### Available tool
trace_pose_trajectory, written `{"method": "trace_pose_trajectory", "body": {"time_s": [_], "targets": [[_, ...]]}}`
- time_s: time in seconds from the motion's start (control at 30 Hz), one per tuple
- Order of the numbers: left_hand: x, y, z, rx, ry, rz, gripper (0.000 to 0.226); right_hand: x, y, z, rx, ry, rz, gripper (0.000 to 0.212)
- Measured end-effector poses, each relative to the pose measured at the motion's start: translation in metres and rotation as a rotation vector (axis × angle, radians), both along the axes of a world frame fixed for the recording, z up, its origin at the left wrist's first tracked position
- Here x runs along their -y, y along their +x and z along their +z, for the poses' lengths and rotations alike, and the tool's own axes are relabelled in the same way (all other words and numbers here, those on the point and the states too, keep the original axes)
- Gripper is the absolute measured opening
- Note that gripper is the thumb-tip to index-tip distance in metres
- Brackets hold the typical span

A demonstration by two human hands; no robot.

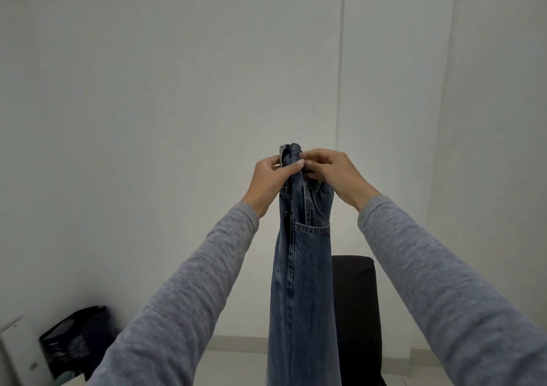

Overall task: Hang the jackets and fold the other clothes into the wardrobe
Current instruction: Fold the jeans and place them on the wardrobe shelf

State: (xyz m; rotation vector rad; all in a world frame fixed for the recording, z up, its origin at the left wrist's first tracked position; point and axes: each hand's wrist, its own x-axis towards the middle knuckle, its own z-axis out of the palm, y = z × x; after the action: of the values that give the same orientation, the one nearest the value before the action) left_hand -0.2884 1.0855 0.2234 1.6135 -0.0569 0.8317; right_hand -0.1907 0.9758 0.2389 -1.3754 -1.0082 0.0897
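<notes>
Plain white wall [148,89] fills most of the view, with a strip of pale tiled floor [236,362] at the bottom. Two arms reach forward and up, in a grey knit left sleeve [183,296] and a grey knit right sleeve [438,282]. Long blue denim jeans [305,267] hang straight down between the arms, held in the air in front of the wall, waistband bunched at the top, back pocket facing the camera, legs running out of the bottom of the view. Black upright chair back [355,296] stands behind the jeans, low right of them. Black glossy bag [77,341] sits low left on the floor, beside a white boxy object [17,350] at the edge. Left hand [269,178]: grip clamped on the bunched waistband, thumb across the front. Right hand [334,172]: grip clamped on the same waistband, fingers curled, touching the left hand's thumb.
</notes>
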Motion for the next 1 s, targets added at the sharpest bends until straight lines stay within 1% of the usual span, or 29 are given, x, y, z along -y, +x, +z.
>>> {"method": "trace_pose_trajectory", "body": {"time_s": [0.1, 0.2, 0.23, 0.3, 0.33, 0.37, 0.4, 0.43, 0.47, 0.5, 0.53, 0.57, 0.6, 0.67, 0.77, 0.83, 0.87, 0.93, 1.0], "targets": [[-0.006, -0.003, -0.003, 0.013, 0.012, 0.075, 0.012, 0.001, -0.004, 0.004, 0.066, -0.099, 0.041, 0.03], [-0.011, -0.004, -0.008, 0.048, -0.028, 0.175, 0.007, 0.002, -0.009, 0.012, 0.096, -0.179, 0.052, 0.034], [-0.013, -0.006, -0.009, 0.057, -0.038, 0.189, 0.006, 0.003, -0.009, 0.013, 0.13, -0.162, -0.003, 0.032], [-0.016, -0.007, -0.01, 0.067, -0.061, 0.188, 0.008, 0.006, -0.003, 0.009, 0.229, -0.037, -0.257, 0.02], [-0.017, -0.008, -0.009, 0.074, -0.08, 0.175, 0.009, 0.009, 0.001, 0.003, 0.259, 0.034, -0.384, 0.02], [-0.018, -0.009, -0.007, 0.087, -0.11, 0.16, 0.01, 0.011, 0.004, -0.006, 0.248, 0.071, -0.454, 0.035], [-0.019, -0.011, -0.004, 0.102, -0.151, 0.143, 0.009, 0.014, 0.006, -0.017, 0.191, 0.064, -0.436, 0.055], [-0.02, -0.013, -0.001, 0.12, -0.188, 0.128, 0.009, 0.015, 0.007, -0.028, 0.085, 0.036, -0.343, 0.073], [-0.022, -0.015, 0.003, 0.139, -0.214, 0.111, 0.008, 0.014, 0.006, -0.039, -0.037, 0.007, -0.202, 0.082], [-0.025, -0.017, 0.007, 0.155, -0.222, 0.085, 0.008, 0.012, 0.004, -0.048, -0.141, -0.021, -0.064, 0.079], [-0.027, -0.02, 0.011, 0.166, -0.216, 0.05, 0.008, 0.009, 0.001, -0.052, -0.207, -0.028, 0.013, 0.068], [-0.028, -0.022, 0.014, 0.171, -0.188, 0.02, 0.01, 0.005, -0.001, -0.053, -0.222, -0.019, 0.013, 0.054], [-0.031, -0.025, 0.017, 0.172, -0.143, 0.013, 0.011, 0.002, -0.004, -0.05, -0.196, 0.021, -0.04, 0.041], [-0.037, -0.029, 0.021, 0.161, -0.05, 0.074, 0.017, -0.006, -0.007, -0.041, -0.144, 0.119, -0.173, 0.029], [-0.051, -0.038, 0.017, 0.109, 0.014, 0.202, 0.038, -0.017, -0.019, -0.032, -0.116, 0.18, -0.27, 0.02], [-0.061, -0.047, 0.001, -0.019, 0.059, 0.207, 0.053, -0.02, -0.027, -0.032, -0.092, 0.179, -0.333, 0.018], [-0.064, -0.05, -0.009, -0.103, 0.076, 0.175, 0.055, -0.021, -0.029, -0.032, -0.079, 0.175, -0.36, 0.02], [-0.067, -0.054, -0.025, -0.203, 0.061, 0.13, 0.045, -0.021, -0.03, -0.031, -0.061, 0.155, -0.407, 0.028], [-0.072, -0.056, -0.026, -0.175, 0.069, 0.232, 0.03, -0.022, -0.034, -0.025, -0.056, 0.134, -0.43, 0.036]]}}
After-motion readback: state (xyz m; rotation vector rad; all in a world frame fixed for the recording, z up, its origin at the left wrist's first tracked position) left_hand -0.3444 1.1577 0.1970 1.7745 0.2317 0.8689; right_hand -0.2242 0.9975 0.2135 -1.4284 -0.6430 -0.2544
